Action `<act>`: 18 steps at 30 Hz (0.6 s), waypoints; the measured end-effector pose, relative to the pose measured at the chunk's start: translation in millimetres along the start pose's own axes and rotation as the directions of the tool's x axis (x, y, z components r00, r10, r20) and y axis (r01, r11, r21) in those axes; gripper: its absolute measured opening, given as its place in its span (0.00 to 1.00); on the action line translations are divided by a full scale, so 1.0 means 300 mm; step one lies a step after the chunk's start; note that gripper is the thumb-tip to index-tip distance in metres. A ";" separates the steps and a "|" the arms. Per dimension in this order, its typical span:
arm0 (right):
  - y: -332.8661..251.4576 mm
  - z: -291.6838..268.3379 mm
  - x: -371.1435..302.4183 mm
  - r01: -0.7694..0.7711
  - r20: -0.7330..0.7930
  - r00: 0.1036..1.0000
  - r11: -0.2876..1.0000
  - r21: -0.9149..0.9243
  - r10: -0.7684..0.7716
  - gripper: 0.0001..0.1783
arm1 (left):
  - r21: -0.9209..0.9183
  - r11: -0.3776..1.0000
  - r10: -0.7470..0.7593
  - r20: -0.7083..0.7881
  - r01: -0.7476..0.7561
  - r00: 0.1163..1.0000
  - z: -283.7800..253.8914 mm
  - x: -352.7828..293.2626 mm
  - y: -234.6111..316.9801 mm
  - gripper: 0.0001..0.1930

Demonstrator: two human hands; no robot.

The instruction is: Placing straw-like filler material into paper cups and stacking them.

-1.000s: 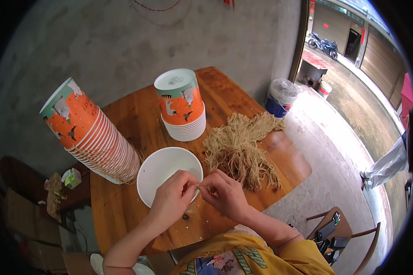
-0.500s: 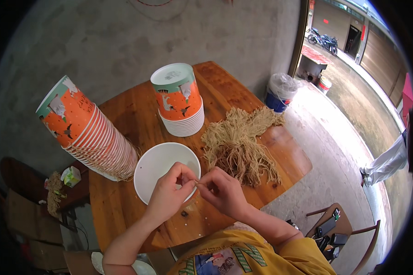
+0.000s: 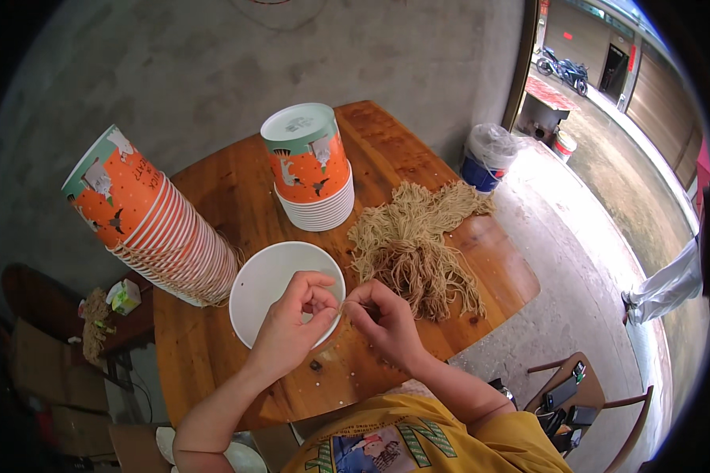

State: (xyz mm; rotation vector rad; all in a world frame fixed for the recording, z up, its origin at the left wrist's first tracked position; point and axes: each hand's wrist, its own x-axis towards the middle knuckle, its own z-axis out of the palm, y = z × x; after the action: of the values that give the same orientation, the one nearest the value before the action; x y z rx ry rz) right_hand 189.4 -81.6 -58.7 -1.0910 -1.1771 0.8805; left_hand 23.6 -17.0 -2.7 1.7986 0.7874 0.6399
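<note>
My left hand (image 3: 296, 325) is over the right side of an open white paper bucket (image 3: 252, 276), thumb and forefinger pinched together. My right hand (image 3: 388, 327) meets it at the bucket's right rim, also pinching. Between the fingertips is a thin tan strand, mostly hidden by the fingers. Beyond my right hand lies a loose heap of tan string (image 3: 414, 236), darker at the near end. To the left leans a tall stack of nested orange and green paper buckets (image 3: 150, 213), with strings hanging along its rims.
A shorter upside-down bucket stack (image 3: 308, 165) stands at the back of the wooden table (image 3: 386, 142). Past the table's right corner is a blue pail (image 3: 481, 169) with a plastic bag. A chair (image 3: 584, 386) holding dark devices stands at the right; a tissue pack (image 3: 125, 297) lies at the left.
Both hands stay at the bucket's right rim. The right-hand fingers have shifted slightly and the fingertips of the two hands are a little farther apart. The view has tilted slightly.
</note>
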 end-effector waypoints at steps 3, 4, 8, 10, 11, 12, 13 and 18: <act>0.003 0.004 0.000 0.013 -0.003 1.000 0.999 -0.046 -0.013 0.06 | 0.041 0.999 0.020 -0.032 -0.018 0.999 0.006 -0.010 0.006 0.17; 0.002 0.004 0.000 0.031 -0.008 0.999 0.998 -0.061 -0.031 0.06 | 0.040 0.999 0.019 -0.030 -0.018 0.999 0.009 -0.010 0.008 0.17; -0.002 0.000 0.001 0.070 -0.015 0.997 0.993 -0.096 -0.072 0.06 | 0.070 0.997 0.029 -0.050 -0.025 0.998 0.012 -0.018 0.000 0.17; -0.004 0.003 -0.002 0.069 -0.014 0.997 0.994 -0.079 -0.071 0.06 | 0.067 0.997 0.035 -0.054 -0.031 0.998 0.004 -0.025 -0.002 0.17; -0.004 0.005 -0.003 0.069 -0.013 0.997 0.996 -0.063 -0.070 0.06 | 0.026 0.999 -0.029 -0.034 0.030 0.999 -0.001 -0.030 0.002 0.15; -0.003 0.006 -0.005 0.070 -0.011 0.997 0.996 -0.062 -0.071 0.06 | -0.013 0.996 -0.092 -0.012 0.092 0.996 -0.007 -0.034 0.005 0.15; 0.000 0.005 -0.005 0.075 -0.004 0.997 0.994 -0.082 -0.075 0.05 | -0.013 0.996 -0.092 -0.013 0.092 0.996 -0.013 -0.036 0.003 0.15; 0.003 0.002 -0.008 0.099 0.002 0.995 0.987 -0.123 -0.100 0.05 | 0.257 0.964 -0.049 -0.053 0.061 0.997 -0.014 -0.047 0.055 0.13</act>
State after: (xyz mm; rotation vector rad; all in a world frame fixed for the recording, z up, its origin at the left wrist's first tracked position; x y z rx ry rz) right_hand 188.3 -83.6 -60.0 -1.1222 -1.2847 0.7363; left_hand 15.1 -29.5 13.3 1.9953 0.9859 0.5634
